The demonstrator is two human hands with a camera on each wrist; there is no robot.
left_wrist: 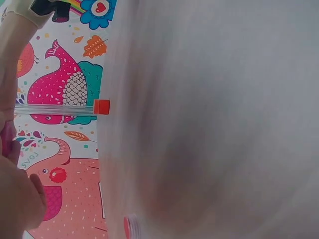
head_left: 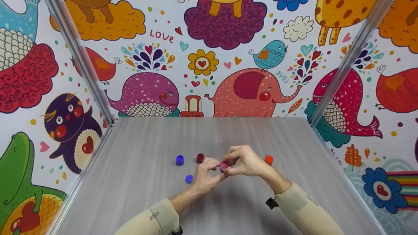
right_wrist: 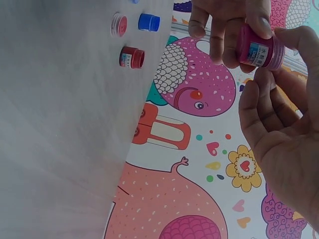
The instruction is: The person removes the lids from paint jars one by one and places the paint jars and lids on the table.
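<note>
A small magenta paint pot with a printed label is between both hands, raised above the table. In the head view its round end faces up. My left hand grips the pot's body, thumb along one side, as the right wrist view shows. With thumb and fingers my right hand pinches the clear ridged cap at the pot's end. Left of the hands stand a blue paint pot and a dark red paint pot. A blue lid lies beside the left hand.
An orange paint pot stands beyond the right wrist. The right wrist view shows a reddish lid near the blue and dark red pots. Metal-framed patterned walls enclose the grey table at the back and sides.
</note>
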